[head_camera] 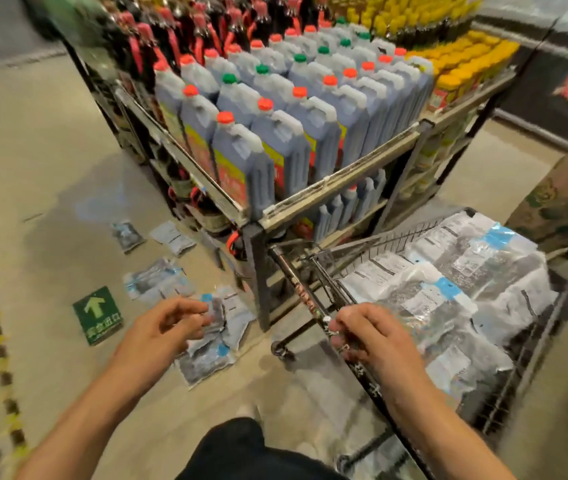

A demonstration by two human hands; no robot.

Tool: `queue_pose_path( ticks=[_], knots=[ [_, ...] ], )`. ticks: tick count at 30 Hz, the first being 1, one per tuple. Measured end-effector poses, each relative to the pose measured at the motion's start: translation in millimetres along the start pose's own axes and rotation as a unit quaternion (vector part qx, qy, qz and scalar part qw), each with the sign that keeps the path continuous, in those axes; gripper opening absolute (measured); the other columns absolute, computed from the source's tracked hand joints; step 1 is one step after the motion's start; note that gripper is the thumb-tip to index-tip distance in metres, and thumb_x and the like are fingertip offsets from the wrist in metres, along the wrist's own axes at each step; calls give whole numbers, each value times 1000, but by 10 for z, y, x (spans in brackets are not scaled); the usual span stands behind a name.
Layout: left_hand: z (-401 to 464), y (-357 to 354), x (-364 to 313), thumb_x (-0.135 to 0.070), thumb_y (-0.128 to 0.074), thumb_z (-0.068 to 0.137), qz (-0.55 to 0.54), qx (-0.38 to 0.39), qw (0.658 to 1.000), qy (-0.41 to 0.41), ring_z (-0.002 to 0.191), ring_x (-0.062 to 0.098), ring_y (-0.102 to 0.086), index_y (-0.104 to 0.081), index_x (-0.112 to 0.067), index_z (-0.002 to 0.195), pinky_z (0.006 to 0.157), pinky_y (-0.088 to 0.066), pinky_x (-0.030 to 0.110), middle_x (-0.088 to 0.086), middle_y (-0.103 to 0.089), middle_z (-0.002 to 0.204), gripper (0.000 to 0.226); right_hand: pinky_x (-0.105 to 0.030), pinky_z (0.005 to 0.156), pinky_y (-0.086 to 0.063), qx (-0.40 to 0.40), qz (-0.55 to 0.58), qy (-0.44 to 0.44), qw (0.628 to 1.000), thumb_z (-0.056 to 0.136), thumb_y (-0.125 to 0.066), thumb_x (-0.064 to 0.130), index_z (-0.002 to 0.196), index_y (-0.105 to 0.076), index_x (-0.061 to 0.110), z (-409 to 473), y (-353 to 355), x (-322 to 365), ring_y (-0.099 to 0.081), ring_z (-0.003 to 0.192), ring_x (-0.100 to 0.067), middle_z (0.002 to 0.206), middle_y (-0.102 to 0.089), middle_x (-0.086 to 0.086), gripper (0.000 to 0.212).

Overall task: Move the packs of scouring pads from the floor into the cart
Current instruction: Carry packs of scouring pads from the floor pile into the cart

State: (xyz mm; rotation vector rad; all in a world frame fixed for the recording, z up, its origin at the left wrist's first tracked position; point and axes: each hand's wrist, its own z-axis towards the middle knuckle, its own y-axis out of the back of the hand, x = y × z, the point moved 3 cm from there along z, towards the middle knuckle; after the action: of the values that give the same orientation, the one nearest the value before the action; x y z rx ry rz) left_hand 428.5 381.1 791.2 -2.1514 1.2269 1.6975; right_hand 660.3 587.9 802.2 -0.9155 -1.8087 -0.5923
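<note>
Left hand (pixel 168 323) is low over the floor (pixel 50 188), fingers curled and apparently pinching a scouring pad pack (pixel 215 318) at the near pile; motion blur leaves the grip itself unclear. Right hand (pixel 372 336) is at the cart handle (pixel 305 294), fingers curled over it, probably steadying the cart (pixel 518 372) so it doesn't roll during loading; whether it also holds a clear pack, cannot tell. The cart basket already holds many packs (pixel 448 289), stacked flat. Remaining packs lie scattered on the floor: one pack at the near end (pixel 204 363), a middle cluster (pixel 157 280), two far ones (pixel 126 233) and (pixel 171 237), all beside the corner of the bottle shelf (pixel 310 195). The cart is parked close to the spill, so each transfer is short. Green arrow floor sticker (pixel 98 315) sits left of the pile.
</note>
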Motion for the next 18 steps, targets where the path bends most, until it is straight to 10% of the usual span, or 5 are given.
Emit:
queue_pose_path(
  ticks=[18],
  knots=[
    [-974,3001,1747,-8,-60,102,-44,-175,979,94,95,20,-75,-74,-24,104,80,-53,36,1,-80,100,22,-24,63,-51,206,-89,-16,974,100,-67,23,82,-71,1,-665,-3417,-768,-66,70,-14,74,-74,-3,29]
  ],
)
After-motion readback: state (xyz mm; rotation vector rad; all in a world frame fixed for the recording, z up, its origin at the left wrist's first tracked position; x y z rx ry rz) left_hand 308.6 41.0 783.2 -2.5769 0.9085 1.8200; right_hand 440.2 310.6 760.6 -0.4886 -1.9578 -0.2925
